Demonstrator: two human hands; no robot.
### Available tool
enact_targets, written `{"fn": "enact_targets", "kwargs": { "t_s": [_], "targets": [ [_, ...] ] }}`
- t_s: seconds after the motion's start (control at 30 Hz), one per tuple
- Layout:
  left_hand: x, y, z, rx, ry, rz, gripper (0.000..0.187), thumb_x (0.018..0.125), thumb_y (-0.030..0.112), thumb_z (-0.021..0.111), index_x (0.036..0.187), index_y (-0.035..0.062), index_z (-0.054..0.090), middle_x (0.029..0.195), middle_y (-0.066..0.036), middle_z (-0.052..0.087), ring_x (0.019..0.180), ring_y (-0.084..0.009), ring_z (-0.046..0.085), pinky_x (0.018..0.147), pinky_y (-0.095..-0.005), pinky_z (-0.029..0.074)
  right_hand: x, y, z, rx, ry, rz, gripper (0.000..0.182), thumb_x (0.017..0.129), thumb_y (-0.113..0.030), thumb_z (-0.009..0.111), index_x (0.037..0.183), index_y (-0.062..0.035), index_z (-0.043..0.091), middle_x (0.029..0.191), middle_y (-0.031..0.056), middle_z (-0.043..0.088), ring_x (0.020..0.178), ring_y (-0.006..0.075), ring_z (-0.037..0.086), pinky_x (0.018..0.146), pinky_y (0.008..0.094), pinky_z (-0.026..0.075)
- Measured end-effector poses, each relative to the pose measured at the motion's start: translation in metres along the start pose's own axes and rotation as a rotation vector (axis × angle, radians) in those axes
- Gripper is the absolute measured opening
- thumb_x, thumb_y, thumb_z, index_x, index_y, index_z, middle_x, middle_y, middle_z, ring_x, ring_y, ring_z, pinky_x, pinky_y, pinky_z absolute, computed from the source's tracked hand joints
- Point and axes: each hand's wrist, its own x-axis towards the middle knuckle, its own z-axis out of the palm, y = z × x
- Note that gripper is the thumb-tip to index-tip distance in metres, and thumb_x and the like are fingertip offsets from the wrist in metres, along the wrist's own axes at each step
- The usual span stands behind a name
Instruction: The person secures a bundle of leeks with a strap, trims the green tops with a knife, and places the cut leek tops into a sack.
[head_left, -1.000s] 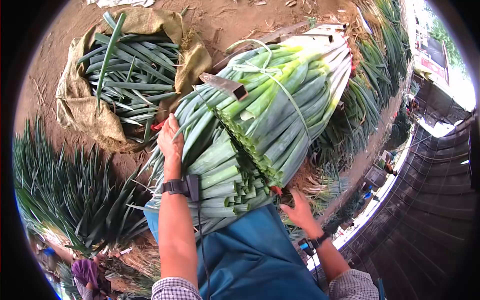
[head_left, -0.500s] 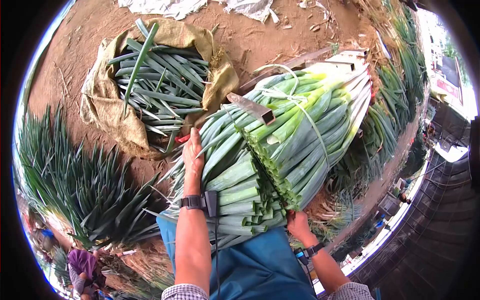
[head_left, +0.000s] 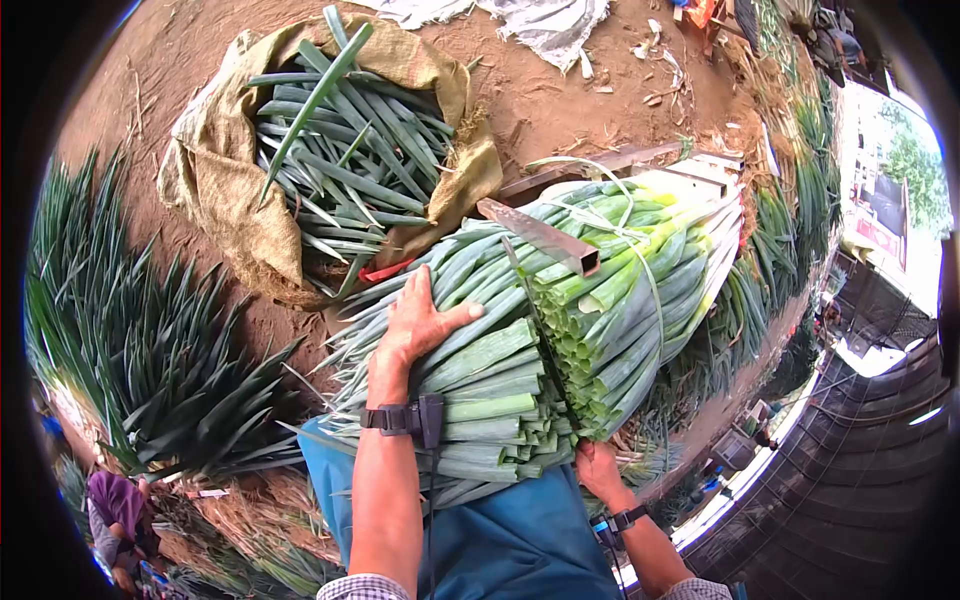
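A tied bundle of green onions (head_left: 640,270) lies across a metal frame, its leaves cut through. The cut-off leaf tops (head_left: 480,380) rest against my lap. My left hand (head_left: 420,325) lies on these tops, fingers stretched and thumb spread. Between the two cut faces runs a long, thin dark knife blade (head_left: 548,345). At the blade's near end, my right hand (head_left: 597,468) is closed around its handle, which the fingers mostly hide. A square metal tube (head_left: 540,237) juts over the bundle, beside the blade's far end.
An open burlap sack (head_left: 230,205) holding cut leaves stands beyond my left hand. More green onions (head_left: 150,340) are heaped at left, and others (head_left: 800,180) line the right. A person in purple (head_left: 120,505) is at lower left. White sheeting (head_left: 550,25) lies on the dirt.
My left hand has shifted onto the cut tops, its thumb now spread out to the right. The right hand stays at the blade's near end. The camera view has tilted slightly.
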Motion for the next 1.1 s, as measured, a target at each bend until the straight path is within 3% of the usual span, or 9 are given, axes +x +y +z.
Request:
{"fn": "enact_targets", "kwargs": {
  "t_s": [0.07, 0.17, 0.27, 0.4, 0.6, 0.83, 0.97, 1.0, 1.1],
  "targets": [
    [0.004, -0.005, 0.004, 0.04, 0.033, 0.011, 0.132, 0.062, 0.074, 0.075, 0.153, -0.0049, 0.02, 0.158, -0.024, 0.027, 0.147, -0.0369, 0.024, 0.118, -0.0531, 0.018, 0.004, -0.004, -0.007, -0.151, -0.133, 0.057, 0.007, 0.084, -0.006, 0.055, 0.084, -0.0016, 0.06, 0.08, 0.0198, 0.063, 0.074, 0.0396, 0.06, 0.065, 0.0477, 0.048],
    [0.002, -0.004, 0.009, 0.056, 0.054, 0.017, 0.131, 0.062, 0.07, 0.077, 0.153, -0.0046, 0.02, 0.158, -0.024, 0.027, 0.147, -0.037, 0.026, 0.118, -0.0526, 0.019, 0.018, 0.046, 0.007, -0.595, -0.209, -0.348, 0.043, 0.085, -0.006, 0.053, 0.129, -0.0074, 0.055, 0.106, 0.0274, 0.061, 0.096, 0.0445, 0.059, 0.083, 0.0471, 0.049],
    [0.0, -0.003, 0.006, 0.07, 0.041, 0.009, 0.133, 0.06, 0.07, 0.079, 0.153, -0.0041, 0.02, 0.158, -0.023, 0.027, 0.146, -0.0369, 0.026, 0.118, -0.0543, 0.018, 0.029, 0.038, 0.008, -0.733, -0.122, -0.566, 0.06, 0.085, -0.007, 0.053, 0.144, -0.0099, 0.048, 0.112, 0.027, 0.061, 0.098, 0.0455, 0.059, 0.087, 0.0472, 0.05],
    [-0.002, 0.0, 0.005, 0.113, 0.056, 0.004, 0.136, 0.057, 0.072, 0.079, 0.154, -0.0022, 0.019, 0.159, -0.022, 0.024, 0.146, -0.0379, 0.026, 0.116, -0.059, 0.018, 0.016, -0.027, -0.007, -0.198, -0.11, 0.061, 0.045, 0.089, -0.011, 0.055, 0.135, -0.0076, 0.055, 0.092, 0.0221, 0.066, 0.083, 0.0433, 0.063, 0.074, 0.0476, 0.052],
    [-0.001, 0.001, 0.006, 0.133, 0.039, -0.03, 0.138, 0.056, 0.071, 0.081, 0.156, 0.0017, 0.016, 0.159, -0.02, 0.024, 0.146, -0.0373, 0.026, 0.115, -0.0615, 0.017, -0.023, -0.037, -0.022, -0.181, 0.084, 0.177, 0.016, 0.091, -0.018, 0.06, 0.096, -0.0023, 0.061, 0.08, 0.0226, 0.064, 0.075, 0.0425, 0.064, 0.064, 0.0493, 0.05],
    [-0.005, -0.017, 0.015, 0.026, 0.055, -0.026, 0.132, 0.059, 0.071, 0.08, 0.156, 0.0067, 0.019, 0.156, -0.021, 0.031, 0.145, -0.0361, 0.028, 0.113, -0.0651, 0.018, 0.046, -0.071, -0.015, -0.272, 0.017, -0.125, 0.017, 0.088, -0.008, 0.055, 0.102, -0.0071, 0.064, 0.095, 0.023, 0.065, 0.07, 0.0435, 0.063, 0.062, 0.0507, 0.05],
    [-0.009, -0.021, 0.019, 0.077, 0.084, -0.016, 0.131, 0.058, 0.072, 0.079, 0.156, 0.0072, 0.021, 0.154, -0.02, 0.033, 0.142, -0.0366, 0.033, 0.111, -0.067, 0.022, 0.014, -0.048, -0.032, -0.659, -0.286, -0.07, 0.01, 0.089, -0.011, 0.057, 0.092, -0.0016, 0.06, 0.092, 0.0237, 0.064, 0.069, 0.0461, 0.061, 0.06, 0.0524, 0.048],
    [-0.011, -0.022, 0.018, 0.09, 0.09, -0.014, 0.132, 0.058, 0.071, 0.08, 0.156, 0.0073, 0.02, 0.152, -0.02, 0.034, 0.14, -0.037, 0.034, 0.11, -0.0676, 0.022, 0.004, -0.055, -0.033, -0.412, -0.07, 0.047, 0.017, 0.091, -0.017, 0.061, 0.091, -0.0002, 0.06, 0.078, 0.0235, 0.064, 0.068, 0.0459, 0.061, 0.06, 0.0518, 0.048],
    [-0.014, -0.02, 0.014, 0.059, 0.057, -0.043, 0.133, 0.057, 0.071, 0.081, 0.156, 0.0076, 0.02, 0.151, -0.02, 0.034, 0.14, -0.0373, 0.035, 0.109, -0.0682, 0.022, -0.006, -0.072, -0.053, -0.356, -0.088, 0.224, 0.026, 0.091, -0.025, 0.061, 0.093, 0.0009, 0.061, 0.078, 0.0291, 0.064, 0.079, 0.0506, 0.062, 0.068, 0.0552, 0.051]
  ]
}}
